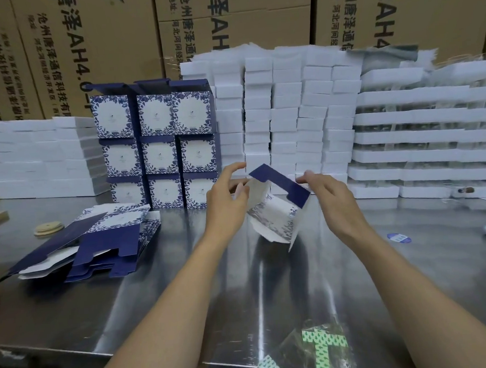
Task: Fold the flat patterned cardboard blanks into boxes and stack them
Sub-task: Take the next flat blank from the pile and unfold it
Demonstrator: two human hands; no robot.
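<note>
Head view: your two hands meet at centre over the steel table [164, 308], with one half-folded box [274, 210] between them, tilted, its navy flap [281, 183] up at 12 o'clock. Your left hand [227, 202] has its fingers curled loosely at the box's left edge; whether they pinch the white flap there you cannot tell. Your right hand [329, 195] is spread, its fingertips touching the right end of the navy flap.

At 10 o'clock stands the stack [158, 149] of finished boxes: nine patterned faces show, three columns by three rows. Below it, at 9 o'clock, lies one loose pile of flat blanks [97, 244]; their number cannot be told. Behind, from 11 to 3 o'clock, white foam trays [289, 118] stand in many columns, and brown cartons [91, 45] fill the back wall.
</note>
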